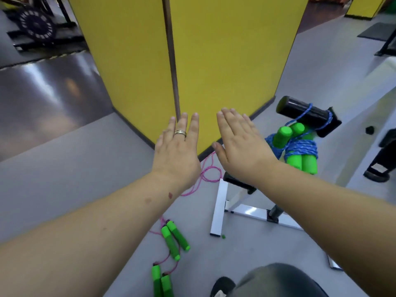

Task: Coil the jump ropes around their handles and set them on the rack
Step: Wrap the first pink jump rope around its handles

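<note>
Both hands, left and right, flat, empty; weight plate lettering perhaps "FITNESS".

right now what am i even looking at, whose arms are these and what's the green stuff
This is one picture from a camera worn on a person's head, looking forward and down, so the arms are the wearer's own. The left hand and right hand are stretched out flat, palms down, holding nothing. There is no robot.

The green things are foam jump-rope handles. Two blue ropes are already coiled round their handles and hang from the black bar of a rack. Two pairs of handles with pink cord lie loose on the grey floor, not yet coiled. Behind stands a yellow pillar.
</note>
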### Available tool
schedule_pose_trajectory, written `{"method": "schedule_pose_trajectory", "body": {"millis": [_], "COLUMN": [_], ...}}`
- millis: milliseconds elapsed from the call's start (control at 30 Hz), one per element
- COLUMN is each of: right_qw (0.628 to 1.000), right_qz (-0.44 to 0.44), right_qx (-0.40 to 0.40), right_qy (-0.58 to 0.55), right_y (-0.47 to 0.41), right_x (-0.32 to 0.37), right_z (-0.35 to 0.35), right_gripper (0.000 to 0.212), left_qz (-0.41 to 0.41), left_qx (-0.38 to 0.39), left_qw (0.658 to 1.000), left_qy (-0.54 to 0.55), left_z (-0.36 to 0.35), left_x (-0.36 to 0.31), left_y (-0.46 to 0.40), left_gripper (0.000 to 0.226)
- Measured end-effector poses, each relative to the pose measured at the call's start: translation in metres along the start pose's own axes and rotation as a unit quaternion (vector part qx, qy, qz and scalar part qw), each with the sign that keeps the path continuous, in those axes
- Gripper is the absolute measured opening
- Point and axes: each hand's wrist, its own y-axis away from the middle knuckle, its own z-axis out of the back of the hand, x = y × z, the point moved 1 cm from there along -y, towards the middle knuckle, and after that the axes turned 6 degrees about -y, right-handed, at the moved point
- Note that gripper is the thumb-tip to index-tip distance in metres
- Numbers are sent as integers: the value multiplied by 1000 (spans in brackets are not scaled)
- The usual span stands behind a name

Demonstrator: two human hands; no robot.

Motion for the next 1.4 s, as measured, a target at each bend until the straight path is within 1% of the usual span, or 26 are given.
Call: {"method": "schedule_pose_trajectory", "body": {"millis": [33,100,167,267,367,467,533,767,1033,1133,1300,1400], "right_qw": [1000,997,996,988,977,966,958,932,896,872,808,782], "right_qz": [5,35,31,39,17,-11,-21,-43,-51,-45,-61,-79], "right_qx": [7,51,68,136,200,246,273,352,433,484,585,617], "right_qy": [-9,-35,-46,-59,-73,-81,-83,-79,-81,-64,-32,-50], "right_y": [1,5,16,27,35,42,46,64,66,64,71,78], "right_x": [5,43,50,77,99,111,116,125,132,127,116,114], "right_z": [-9,-52,-75,-121,-165,-206,-233,-323,-400,-425,-464,-477], "right_gripper": [70,67,65,65,66,67,67,67,64,65,50,54], "left_qz": [5,45,48,85,109,124,127,126,99,94,87,81], "left_qx": [7,44,56,106,166,205,230,320,372,382,397,402], "left_qw": [1000,998,997,991,980,970,964,939,923,919,914,912], "left_qy": [-4,-14,-14,-19,-25,-29,-33,-25,-15,-11,-2,-2], "left_z": [-4,-23,-39,-70,-103,-138,-164,-243,-305,-324,-347,-355], "left_x": [5,42,50,81,110,132,146,166,175,180,184,184], "left_y": [4,32,45,71,93,107,115,135,132,126,118,116], "left_gripper": [92,91,90,94,99,93,91,95,94,94,93,93]}}
